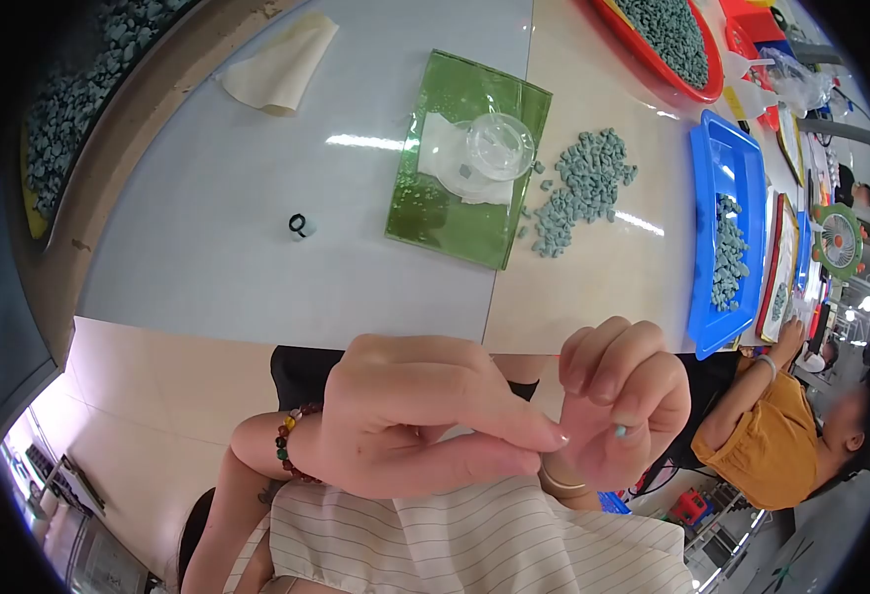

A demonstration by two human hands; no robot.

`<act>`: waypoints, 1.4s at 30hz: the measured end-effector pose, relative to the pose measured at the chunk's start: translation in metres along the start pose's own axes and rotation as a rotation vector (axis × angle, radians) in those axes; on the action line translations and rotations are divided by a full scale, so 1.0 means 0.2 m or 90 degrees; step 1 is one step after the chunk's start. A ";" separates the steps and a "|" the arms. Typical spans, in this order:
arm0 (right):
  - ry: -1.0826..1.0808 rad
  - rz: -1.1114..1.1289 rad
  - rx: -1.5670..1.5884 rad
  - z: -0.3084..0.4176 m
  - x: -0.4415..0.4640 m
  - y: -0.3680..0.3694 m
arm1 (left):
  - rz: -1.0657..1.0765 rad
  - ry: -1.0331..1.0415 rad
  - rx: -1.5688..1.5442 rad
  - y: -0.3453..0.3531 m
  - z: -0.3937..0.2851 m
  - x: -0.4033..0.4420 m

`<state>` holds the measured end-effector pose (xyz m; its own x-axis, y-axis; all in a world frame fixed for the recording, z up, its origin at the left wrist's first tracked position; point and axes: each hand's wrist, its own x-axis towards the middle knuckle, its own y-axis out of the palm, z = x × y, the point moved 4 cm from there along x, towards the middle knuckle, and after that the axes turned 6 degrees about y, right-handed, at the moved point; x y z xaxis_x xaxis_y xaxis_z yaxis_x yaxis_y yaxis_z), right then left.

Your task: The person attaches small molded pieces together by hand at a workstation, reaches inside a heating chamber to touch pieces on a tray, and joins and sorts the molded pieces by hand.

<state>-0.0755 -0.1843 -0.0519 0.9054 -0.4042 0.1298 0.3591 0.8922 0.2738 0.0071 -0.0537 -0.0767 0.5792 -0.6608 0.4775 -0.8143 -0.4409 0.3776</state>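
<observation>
In front of my body, over the table's near edge, my left hand [435, 416] has thumb and index finger pinched together. A bright spot shows at its fingertips, but what it holds, if anything, is too small to make out. Close beside it, my right hand [628, 401] has curled fingers and holds a tiny turquoise bead-like piece [621, 432] at its fingertips. Beyond my hands lies a green glass slab [425, 223] with white paper [438, 148] and a clear round plastic dish [500, 146] on top. Grey-green stone chips [588, 183] are heaped beside the slab.
A blue tray [702, 238] and a red basin [707, 84] hold more chips. A small black-ringed item [299, 226] and a cream cloth-like piece [281, 69] lie on the left. Another person in an orange top [767, 436] sits at the right, near a fan [838, 241].
</observation>
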 end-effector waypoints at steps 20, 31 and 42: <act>-0.139 0.017 -0.056 -0.01 -0.02 0.02 | -0.082 -0.021 0.036 0.04 -0.01 0.00; -0.218 0.031 -0.299 0.02 -0.01 0.07 | -0.081 0.043 0.121 0.04 0.01 -0.02; -0.290 0.080 -0.348 0.06 0.01 0.04 | -0.070 -0.133 0.034 0.03 0.01 -0.02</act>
<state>-0.0734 -0.1811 -0.0387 0.8062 -0.2289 0.5456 0.4280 0.8624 -0.2705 -0.0014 -0.0549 -0.0781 0.6489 -0.7155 0.2587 -0.7504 -0.5458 0.3728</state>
